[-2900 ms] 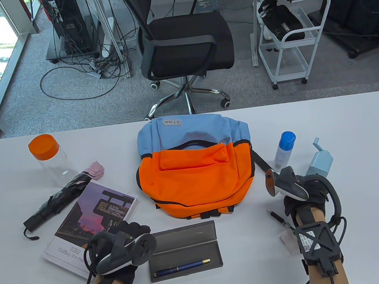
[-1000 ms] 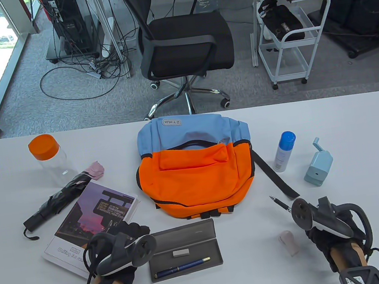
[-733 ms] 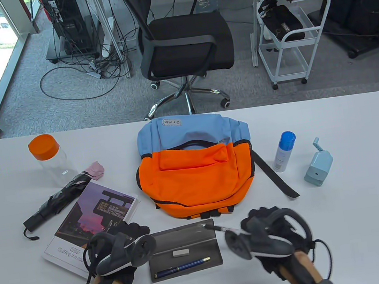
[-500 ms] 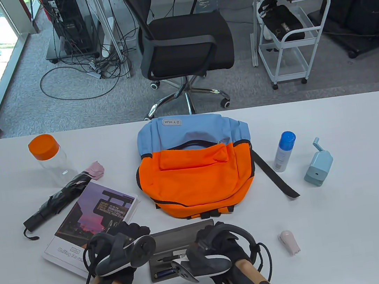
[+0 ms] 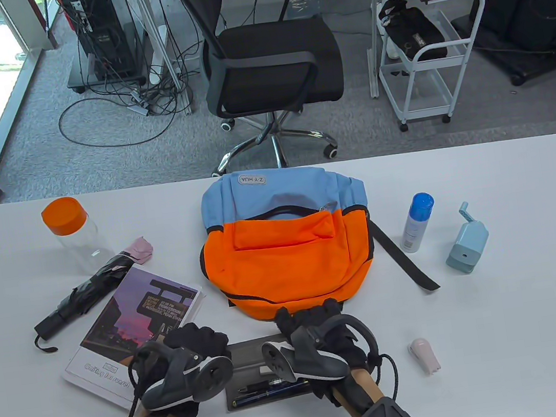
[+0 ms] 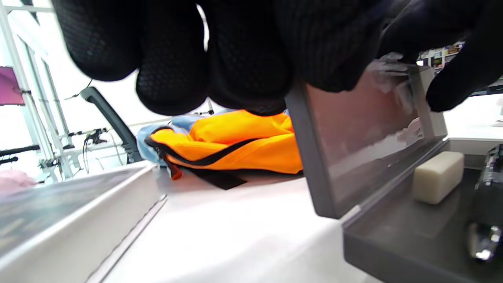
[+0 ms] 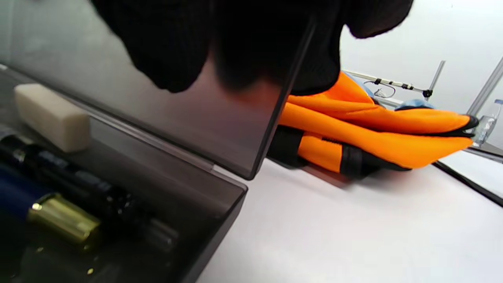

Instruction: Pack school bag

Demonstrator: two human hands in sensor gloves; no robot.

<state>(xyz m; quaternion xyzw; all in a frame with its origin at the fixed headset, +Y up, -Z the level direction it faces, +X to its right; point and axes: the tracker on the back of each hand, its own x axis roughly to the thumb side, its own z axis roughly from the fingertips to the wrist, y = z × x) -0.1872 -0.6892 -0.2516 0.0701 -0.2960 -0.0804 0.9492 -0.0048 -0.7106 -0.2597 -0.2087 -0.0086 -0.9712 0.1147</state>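
The orange and light-blue school bag lies flat in the middle of the table. In front of it is a grey pencil case with its lid raised partway over the tray. My left hand grips the lid's left end, and my right hand grips its right end. In the tray lie a white eraser, a black pen and a blue pen with a gold band. The lid and eraser also show in the left wrist view.
A book, a folded black umbrella and an orange-capped bottle lie at the left. A blue-capped spray bottle, a pencil sharpener, the bag's strap and a small pink object are at the right.
My right hand carried the black pen from the right side into the case, let it go, then took the lid. Both hands have lifted the lid from flat to partly raised.
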